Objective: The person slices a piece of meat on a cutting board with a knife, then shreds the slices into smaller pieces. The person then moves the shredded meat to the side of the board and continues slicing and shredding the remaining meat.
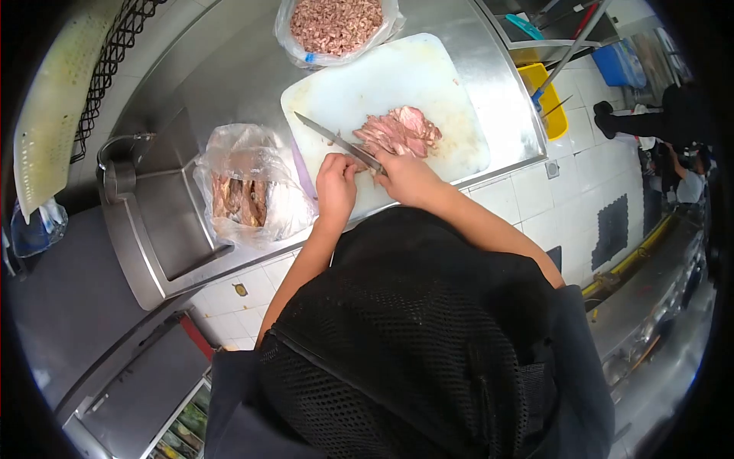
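On a white cutting board [451,84], my right hand [407,177] is wrapped round the handle of a knife [336,141], whose blade points up and left. My left hand [336,183] is closed at the board's near edge, its fingers beside the blade and pressed on a small piece of meat [358,165]. Sliced pink meat [399,131] lies in a pile just beyond my right hand. To the left, an open plastic bag [248,141] holds larger strips of meat [239,200]. Past the board's far edge stands a clear bag full of diced meat [335,24].
A metal sink [170,222] is at the left of the steel counter [206,84]. A yellow bucket [556,115] and a blue container [618,64] stand on the tiled floor at the right. Another person [690,183] is at the far right, and someone's dark-clad legs [638,124] show nearby.
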Demonstrator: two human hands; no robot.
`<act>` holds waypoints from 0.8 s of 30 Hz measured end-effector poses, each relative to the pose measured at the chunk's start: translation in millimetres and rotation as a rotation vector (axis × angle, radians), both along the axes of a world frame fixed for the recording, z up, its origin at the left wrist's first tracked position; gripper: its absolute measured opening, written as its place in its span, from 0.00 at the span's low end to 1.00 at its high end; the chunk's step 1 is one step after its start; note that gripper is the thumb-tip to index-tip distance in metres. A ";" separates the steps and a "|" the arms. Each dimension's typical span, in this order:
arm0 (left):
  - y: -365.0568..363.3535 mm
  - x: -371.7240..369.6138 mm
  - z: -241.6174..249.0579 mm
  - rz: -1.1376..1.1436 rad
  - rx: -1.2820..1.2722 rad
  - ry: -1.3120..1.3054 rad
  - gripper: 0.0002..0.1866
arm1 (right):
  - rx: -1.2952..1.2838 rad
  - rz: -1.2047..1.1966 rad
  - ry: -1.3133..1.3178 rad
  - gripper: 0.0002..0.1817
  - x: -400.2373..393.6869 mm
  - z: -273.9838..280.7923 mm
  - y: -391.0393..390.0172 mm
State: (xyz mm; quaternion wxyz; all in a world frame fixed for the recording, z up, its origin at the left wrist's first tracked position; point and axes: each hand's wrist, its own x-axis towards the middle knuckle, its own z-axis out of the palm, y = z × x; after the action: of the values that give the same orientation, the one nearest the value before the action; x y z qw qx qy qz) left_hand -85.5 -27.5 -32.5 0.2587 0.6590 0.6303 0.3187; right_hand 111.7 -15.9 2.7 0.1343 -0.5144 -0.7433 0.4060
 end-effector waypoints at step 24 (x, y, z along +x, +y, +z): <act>-7.1 -4.9 -8.7 0.048 0.041 -0.052 0.04 | -0.001 0.086 -0.075 0.31 7.4 38.7 0.0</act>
State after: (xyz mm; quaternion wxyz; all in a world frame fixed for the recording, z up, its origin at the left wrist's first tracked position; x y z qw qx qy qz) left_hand -90.4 -34.6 -41.3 0.2535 0.6403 0.6325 0.3545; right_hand 119.1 -15.8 41.4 0.0884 -0.4969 -0.7692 0.3920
